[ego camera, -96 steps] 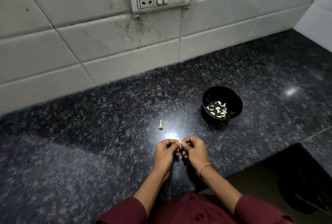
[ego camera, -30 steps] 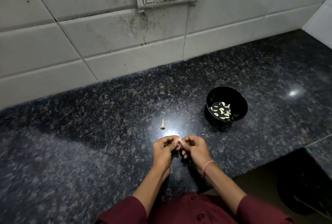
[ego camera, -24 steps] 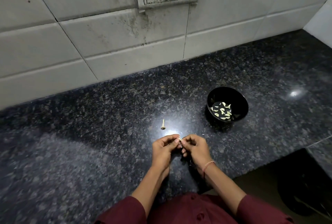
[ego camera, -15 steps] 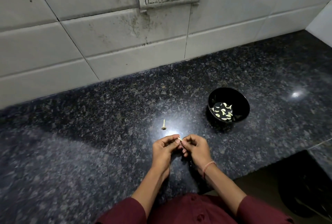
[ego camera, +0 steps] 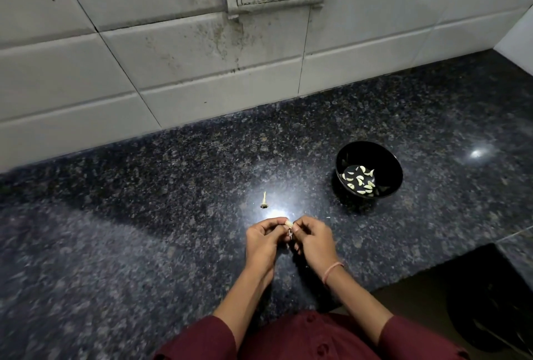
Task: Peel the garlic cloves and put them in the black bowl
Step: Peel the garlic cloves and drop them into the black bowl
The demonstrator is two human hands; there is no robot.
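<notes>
Left hand (ego camera: pixel 264 240): its grip is curling shut on the garlic clove (ego camera: pixel 288 224), with thumb and fingertips pinching the pale end so that it is staying put just above the counter (ego camera: pixel 144 230).
Right hand (ego camera: pixel 313 240): its grip is closing on the same clove from the right, fingertips picking at the skin. A pale shred seems to be hanging between the two hands.
Why held so: one hand is probably steadying while the other is stripping. Both are working low and near the body, so scraps are likely falling clear of the bowl.
Black bowl (ego camera: pixel 375 153): it is sitting far right of the hands, well apart, probably within an easy reach for the right hand.
Peeled cloves (ego camera: pixel 359 181): they are lying scattered across the bowl's bottom.
Bare stalk (ego camera: pixel 264 201): it is standing just beyond the left hand, apparently set aside as waste.
Progress: how much skin is remaining is too small to tell.
</notes>
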